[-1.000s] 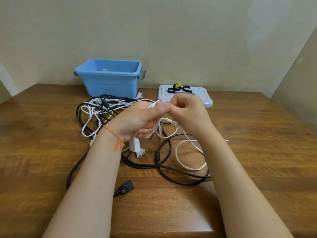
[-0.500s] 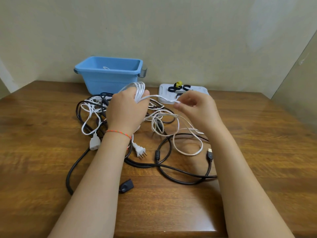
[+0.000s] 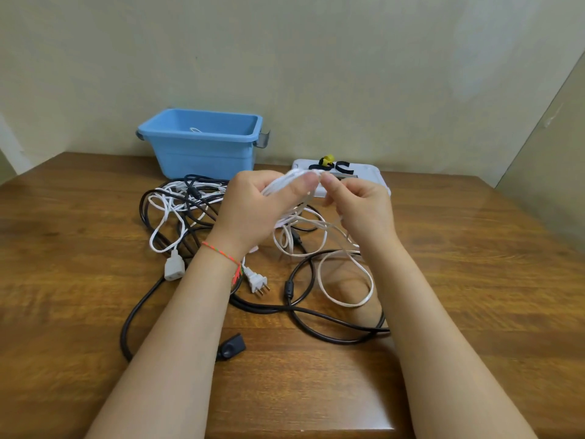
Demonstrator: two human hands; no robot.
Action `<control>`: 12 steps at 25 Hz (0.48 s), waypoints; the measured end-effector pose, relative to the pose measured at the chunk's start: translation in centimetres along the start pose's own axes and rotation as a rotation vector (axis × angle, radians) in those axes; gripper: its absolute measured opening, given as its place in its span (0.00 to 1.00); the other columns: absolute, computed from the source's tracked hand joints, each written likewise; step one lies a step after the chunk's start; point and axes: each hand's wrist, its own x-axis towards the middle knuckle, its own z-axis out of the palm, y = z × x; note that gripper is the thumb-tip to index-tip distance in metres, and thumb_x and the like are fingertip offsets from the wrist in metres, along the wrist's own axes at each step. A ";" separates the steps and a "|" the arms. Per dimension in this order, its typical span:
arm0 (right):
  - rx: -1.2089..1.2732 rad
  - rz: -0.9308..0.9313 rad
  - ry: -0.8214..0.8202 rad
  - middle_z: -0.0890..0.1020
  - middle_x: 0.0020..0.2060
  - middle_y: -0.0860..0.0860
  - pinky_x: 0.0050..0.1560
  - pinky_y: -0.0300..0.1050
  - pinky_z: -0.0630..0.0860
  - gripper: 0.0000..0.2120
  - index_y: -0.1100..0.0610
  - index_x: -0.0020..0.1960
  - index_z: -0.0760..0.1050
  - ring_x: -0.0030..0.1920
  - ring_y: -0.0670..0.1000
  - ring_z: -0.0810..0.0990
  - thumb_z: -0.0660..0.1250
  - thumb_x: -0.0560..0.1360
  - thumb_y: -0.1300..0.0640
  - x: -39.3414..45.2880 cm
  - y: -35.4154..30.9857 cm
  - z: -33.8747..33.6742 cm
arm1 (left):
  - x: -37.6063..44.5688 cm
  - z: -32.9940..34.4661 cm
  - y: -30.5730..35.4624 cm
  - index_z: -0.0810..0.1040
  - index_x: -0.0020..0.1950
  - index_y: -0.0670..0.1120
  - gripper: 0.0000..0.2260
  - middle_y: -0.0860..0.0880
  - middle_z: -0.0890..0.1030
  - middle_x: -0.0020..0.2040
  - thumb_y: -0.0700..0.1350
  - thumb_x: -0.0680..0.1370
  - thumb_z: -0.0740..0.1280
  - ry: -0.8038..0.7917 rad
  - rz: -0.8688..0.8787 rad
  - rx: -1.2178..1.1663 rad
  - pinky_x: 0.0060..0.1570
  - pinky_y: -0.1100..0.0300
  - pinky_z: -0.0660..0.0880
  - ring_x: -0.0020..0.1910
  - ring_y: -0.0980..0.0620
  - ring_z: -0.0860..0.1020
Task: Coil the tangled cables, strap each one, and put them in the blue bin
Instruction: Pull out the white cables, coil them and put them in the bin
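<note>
My left hand [image 3: 253,210] grips a bundle of loops of a thin white cable [image 3: 345,267] above the table. My right hand [image 3: 361,210] pinches the same cable right next to the left thumb; loose loops hang from both hands down to the table. A tangle of black cables [image 3: 294,308] and another white cable [image 3: 164,223] lies beneath, with a white socket end [image 3: 174,269] and a white plug [image 3: 257,282]. The blue bin [image 3: 205,144] stands at the back, a bit of white cable inside.
A white tray [image 3: 373,172] with black and yellow straps [image 3: 330,164] sits right of the bin, partly behind my hands. A black connector [image 3: 231,346] lies near the front. Walls close the table at the back and right; the wooden tabletop [image 3: 474,280] stretches right.
My right hand has moved left and up to meet the left hand, bringing another stretch of white cable to the bundle. The loose loop on the table has shortened.
</note>
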 end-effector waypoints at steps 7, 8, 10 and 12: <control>0.103 0.112 -0.179 0.76 0.30 0.49 0.36 0.42 0.79 0.11 0.58 0.40 0.77 0.32 0.47 0.74 0.72 0.76 0.52 -0.2 0.3 0.3 | 0.6 0.4 0.1 0.57 0.27 0.51 0.27 0.53 0.55 0.22 0.63 0.78 0.63 0.112 -0.481 -0.867 0.21 0.62 0.51 0.18 0.56 0.55; 0.119 0.145 -0.203 0.78 0.33 0.50 0.42 0.45 0.82 0.07 0.58 0.43 0.77 0.35 0.49 0.77 0.72 0.76 0.56 -0.2 0.5 0.5 | 0.8 0.2 -0.5 0.57 0.27 0.51 0.27 0.53 0.55 0.22 0.63 0.79 0.62 0.169 -0.537 -0.968 0.20 0.63 0.53 0.18 0.56 0.55; 0.151 0.222 -0.189 0.80 0.38 0.53 0.47 0.50 0.84 0.03 0.59 0.47 0.75 0.41 0.53 0.83 0.68 0.75 0.65 0.1 1.0 0.6 | 1.3 -0.3 -1.7 0.60 0.26 0.50 0.27 0.54 0.56 0.22 0.61 0.80 0.62 0.294 -0.635 -1.167 0.20 0.64 0.56 0.18 0.57 0.56; 0.165 0.297 -0.161 0.80 0.43 0.56 0.45 0.49 0.84 0.07 0.58 0.51 0.73 0.41 0.54 0.85 0.65 0.76 0.68 0.3 1.1 0.5 | 1.4 -0.8 -2.8 0.62 0.26 0.49 0.26 0.54 0.58 0.21 0.59 0.81 0.61 0.391 -0.658 -1.297 0.20 0.65 0.58 0.18 0.56 0.58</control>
